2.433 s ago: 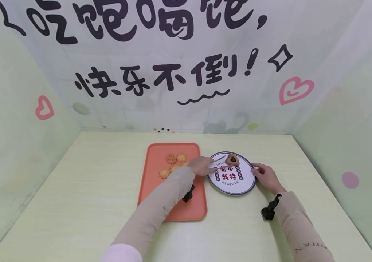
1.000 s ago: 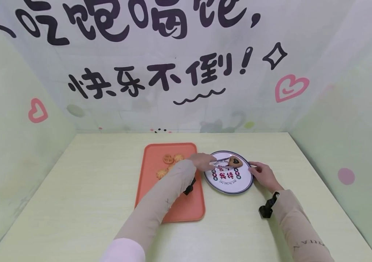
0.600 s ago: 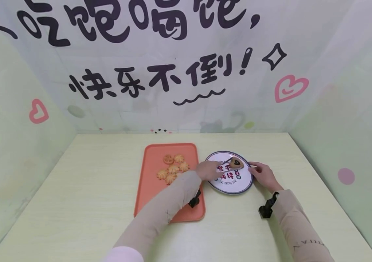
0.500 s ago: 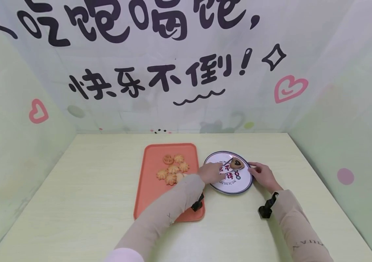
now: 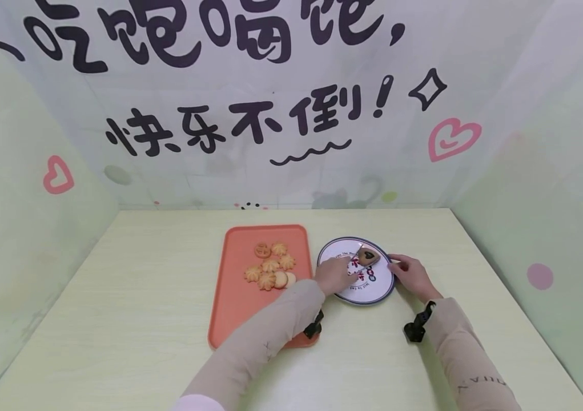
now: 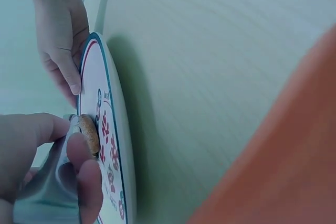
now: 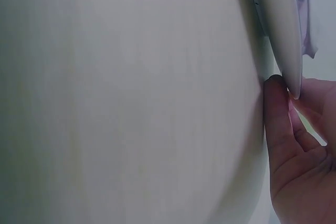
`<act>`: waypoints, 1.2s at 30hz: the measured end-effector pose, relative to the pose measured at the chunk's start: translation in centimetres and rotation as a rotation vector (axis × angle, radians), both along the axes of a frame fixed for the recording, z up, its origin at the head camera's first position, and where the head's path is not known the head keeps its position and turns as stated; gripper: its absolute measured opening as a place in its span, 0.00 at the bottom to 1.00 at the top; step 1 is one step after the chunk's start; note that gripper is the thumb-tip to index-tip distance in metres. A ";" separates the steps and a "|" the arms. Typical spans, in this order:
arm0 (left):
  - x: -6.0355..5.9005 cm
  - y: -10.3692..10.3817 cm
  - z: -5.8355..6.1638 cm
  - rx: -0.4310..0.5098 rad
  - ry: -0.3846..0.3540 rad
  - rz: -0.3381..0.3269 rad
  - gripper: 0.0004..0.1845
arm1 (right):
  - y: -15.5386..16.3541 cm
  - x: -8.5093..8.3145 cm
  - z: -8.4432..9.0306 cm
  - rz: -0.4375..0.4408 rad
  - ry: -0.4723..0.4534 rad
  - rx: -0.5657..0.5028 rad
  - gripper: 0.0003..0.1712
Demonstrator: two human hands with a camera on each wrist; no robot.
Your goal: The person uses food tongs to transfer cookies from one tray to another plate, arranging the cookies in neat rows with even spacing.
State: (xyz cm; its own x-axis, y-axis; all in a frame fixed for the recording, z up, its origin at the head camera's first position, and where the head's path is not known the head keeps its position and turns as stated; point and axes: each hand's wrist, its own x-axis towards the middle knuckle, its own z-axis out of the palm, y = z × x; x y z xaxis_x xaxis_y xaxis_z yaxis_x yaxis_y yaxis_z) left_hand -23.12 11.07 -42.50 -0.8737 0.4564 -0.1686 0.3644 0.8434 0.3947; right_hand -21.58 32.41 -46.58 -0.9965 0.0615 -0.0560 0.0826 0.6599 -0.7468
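Observation:
My left hand (image 5: 334, 276) holds metal tongs (image 6: 50, 187) over the plate's left side, thumb and fingers on the two arms. At the tong tips is a brown cookie with a dark heart in its middle (image 5: 368, 256), on the right part of the round white plate (image 5: 373, 295). Blue lines circle the plate's rim, and red characters are printed on it, partly covered by my left hand. On the right, my right hand (image 5: 415, 277) pinches the plate's rim; in the right wrist view its fingers (image 7: 278, 114) reach beneath the edge.
Left of the plate lies an orange tray (image 5: 232, 308), partly under my left forearm. Several flower-shaped cookies (image 5: 269, 265), a pretzel-like cookie (image 5: 262, 250) and two pale round cookies (image 5: 280, 279) lie on it. Printed walls (image 5: 281, 188) enclose the light wooden table (image 5: 132, 297).
My left hand has come nearer and swung over the plate, uncovering the tray's round cookies. The heart cookie has moved slightly right on the plate and turned. My right hand keeps its grip.

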 end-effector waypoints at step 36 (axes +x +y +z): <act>-1.1 -2.1 0.5 0.027 -0.141 -0.100 0.23 | 0.0 0.1 -0.2 0.002 0.002 -0.051 0.23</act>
